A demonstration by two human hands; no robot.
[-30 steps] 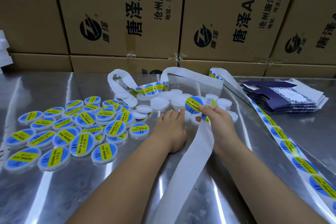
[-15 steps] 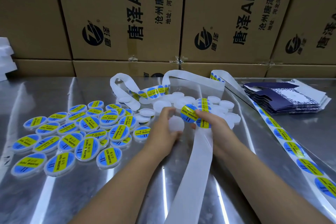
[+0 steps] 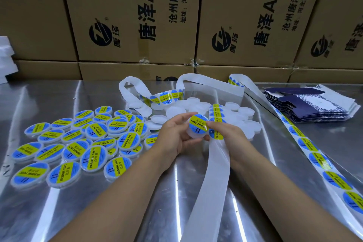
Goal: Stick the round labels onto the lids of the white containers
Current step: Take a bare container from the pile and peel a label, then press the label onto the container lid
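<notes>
- Left hand: forearm enters from the lower left and rises toward the centre of the metal table. The palm faces right, with the fingers curved round the far side of a white container and the thumb at its near side. The hand grips the container and holds it off the table.
- White container: held between the two hands at the centre of the view, with the lid tilted toward the camera. A round label, blue with a yellow band, covers most of the lid.
- Right hand: forearm enters from the lower right. The fingers are curled, with the forefinger tip on the right edge of the round label and the thumb tip near the container's lower edge. The remaining fingers curl over a backing strip and hold it. How firmly the forefinger presses cannot be told.
- Backing strip: white and bare below the right hand, trailing toward the camera. Above the hand it carries more labels.
- Labelled containers: a loose heap on the table, left of the left forearm.
- Plain white containers: clustered just behind the hands.
- Label strip: lies along the table's right side, well apart from the hands.
- Dark blue flat cartons: stacked at the far right.
- Cardboard boxes: stacked behind the table.
</notes>
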